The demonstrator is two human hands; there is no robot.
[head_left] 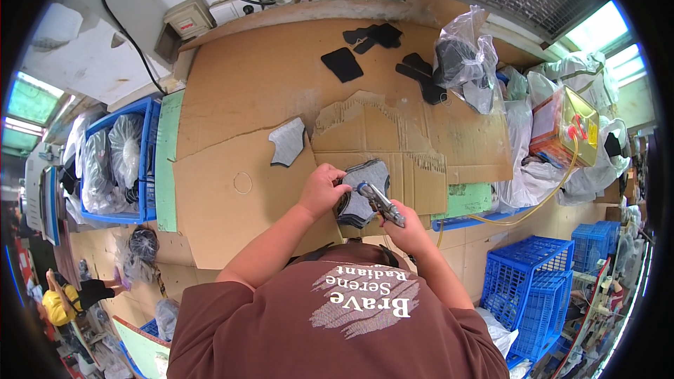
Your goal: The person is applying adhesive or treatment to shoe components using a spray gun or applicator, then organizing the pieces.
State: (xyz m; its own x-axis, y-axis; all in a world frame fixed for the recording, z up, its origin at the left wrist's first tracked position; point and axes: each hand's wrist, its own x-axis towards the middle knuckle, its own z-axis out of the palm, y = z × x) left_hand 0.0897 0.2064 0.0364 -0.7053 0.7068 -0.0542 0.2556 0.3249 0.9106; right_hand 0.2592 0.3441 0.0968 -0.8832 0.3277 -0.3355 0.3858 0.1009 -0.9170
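My right hand (408, 228) is closed round a metal spray gun (380, 203) whose nozzle points over a stack of grey cut pieces (365, 181). The pieces have curved, notched outlines and dark edges, and lie on the cardboard close to my body. My left hand (324, 188) is at the left edge of this stack, thumb and forefinger closed on the pieces there. Farther left and beyond lies a single grey cut piece (287, 142), apart from both hands.
Cardboard (239, 109) covers the table. Black cut pieces (342, 64) lie at the back, beside a clear plastic bag (465, 56). A yellow hose (537, 205) runs from a metal tin (566, 125) on the right. Blue crates stand left (147, 161) and lower right (523, 267).
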